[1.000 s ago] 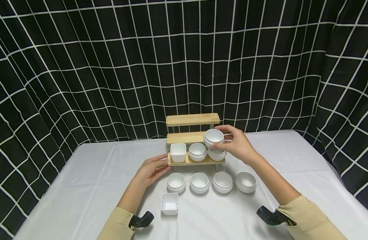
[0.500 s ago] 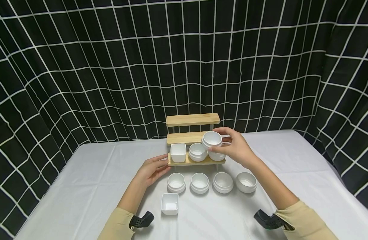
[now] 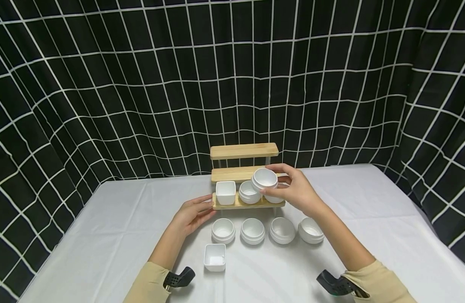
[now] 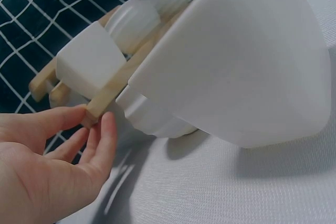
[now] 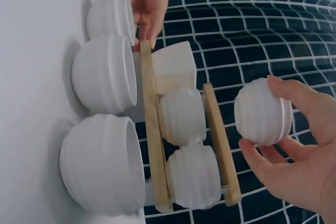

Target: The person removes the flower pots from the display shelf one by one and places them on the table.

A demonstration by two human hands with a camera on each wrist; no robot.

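Round white ribbed cup (image 3: 264,179) sits in the right hand (image 3: 293,190), whose thumb and curled fingers grip its sides, mouth tilted toward the camera; it is held in the air just in front of the middle step of the wooden three-step rack (image 3: 243,151), above the right end of the lowest step. The right wrist view shows the same cup (image 5: 262,112) clear of the wood, touching nothing but the fingers (image 5: 294,98). On the lowest step stand a square white cup (image 3: 225,192) at the left, a round ribbed cup (image 3: 249,192) in the middle, and another round one (image 3: 275,198) mostly hidden behind the held cup and the hand. The left hand (image 3: 192,215) lies with straight, relaxed fingers touching the left end of that lowest step, holding nothing. In front of the rack, on the white tablecloth (image 3: 103,235), four round white cups (image 3: 252,230) stand in a row, and a square white dish (image 3: 215,257) lies nearer the person, below the leftmost one. A black cloth with a white grid (image 3: 103,84) hangs behind the table.
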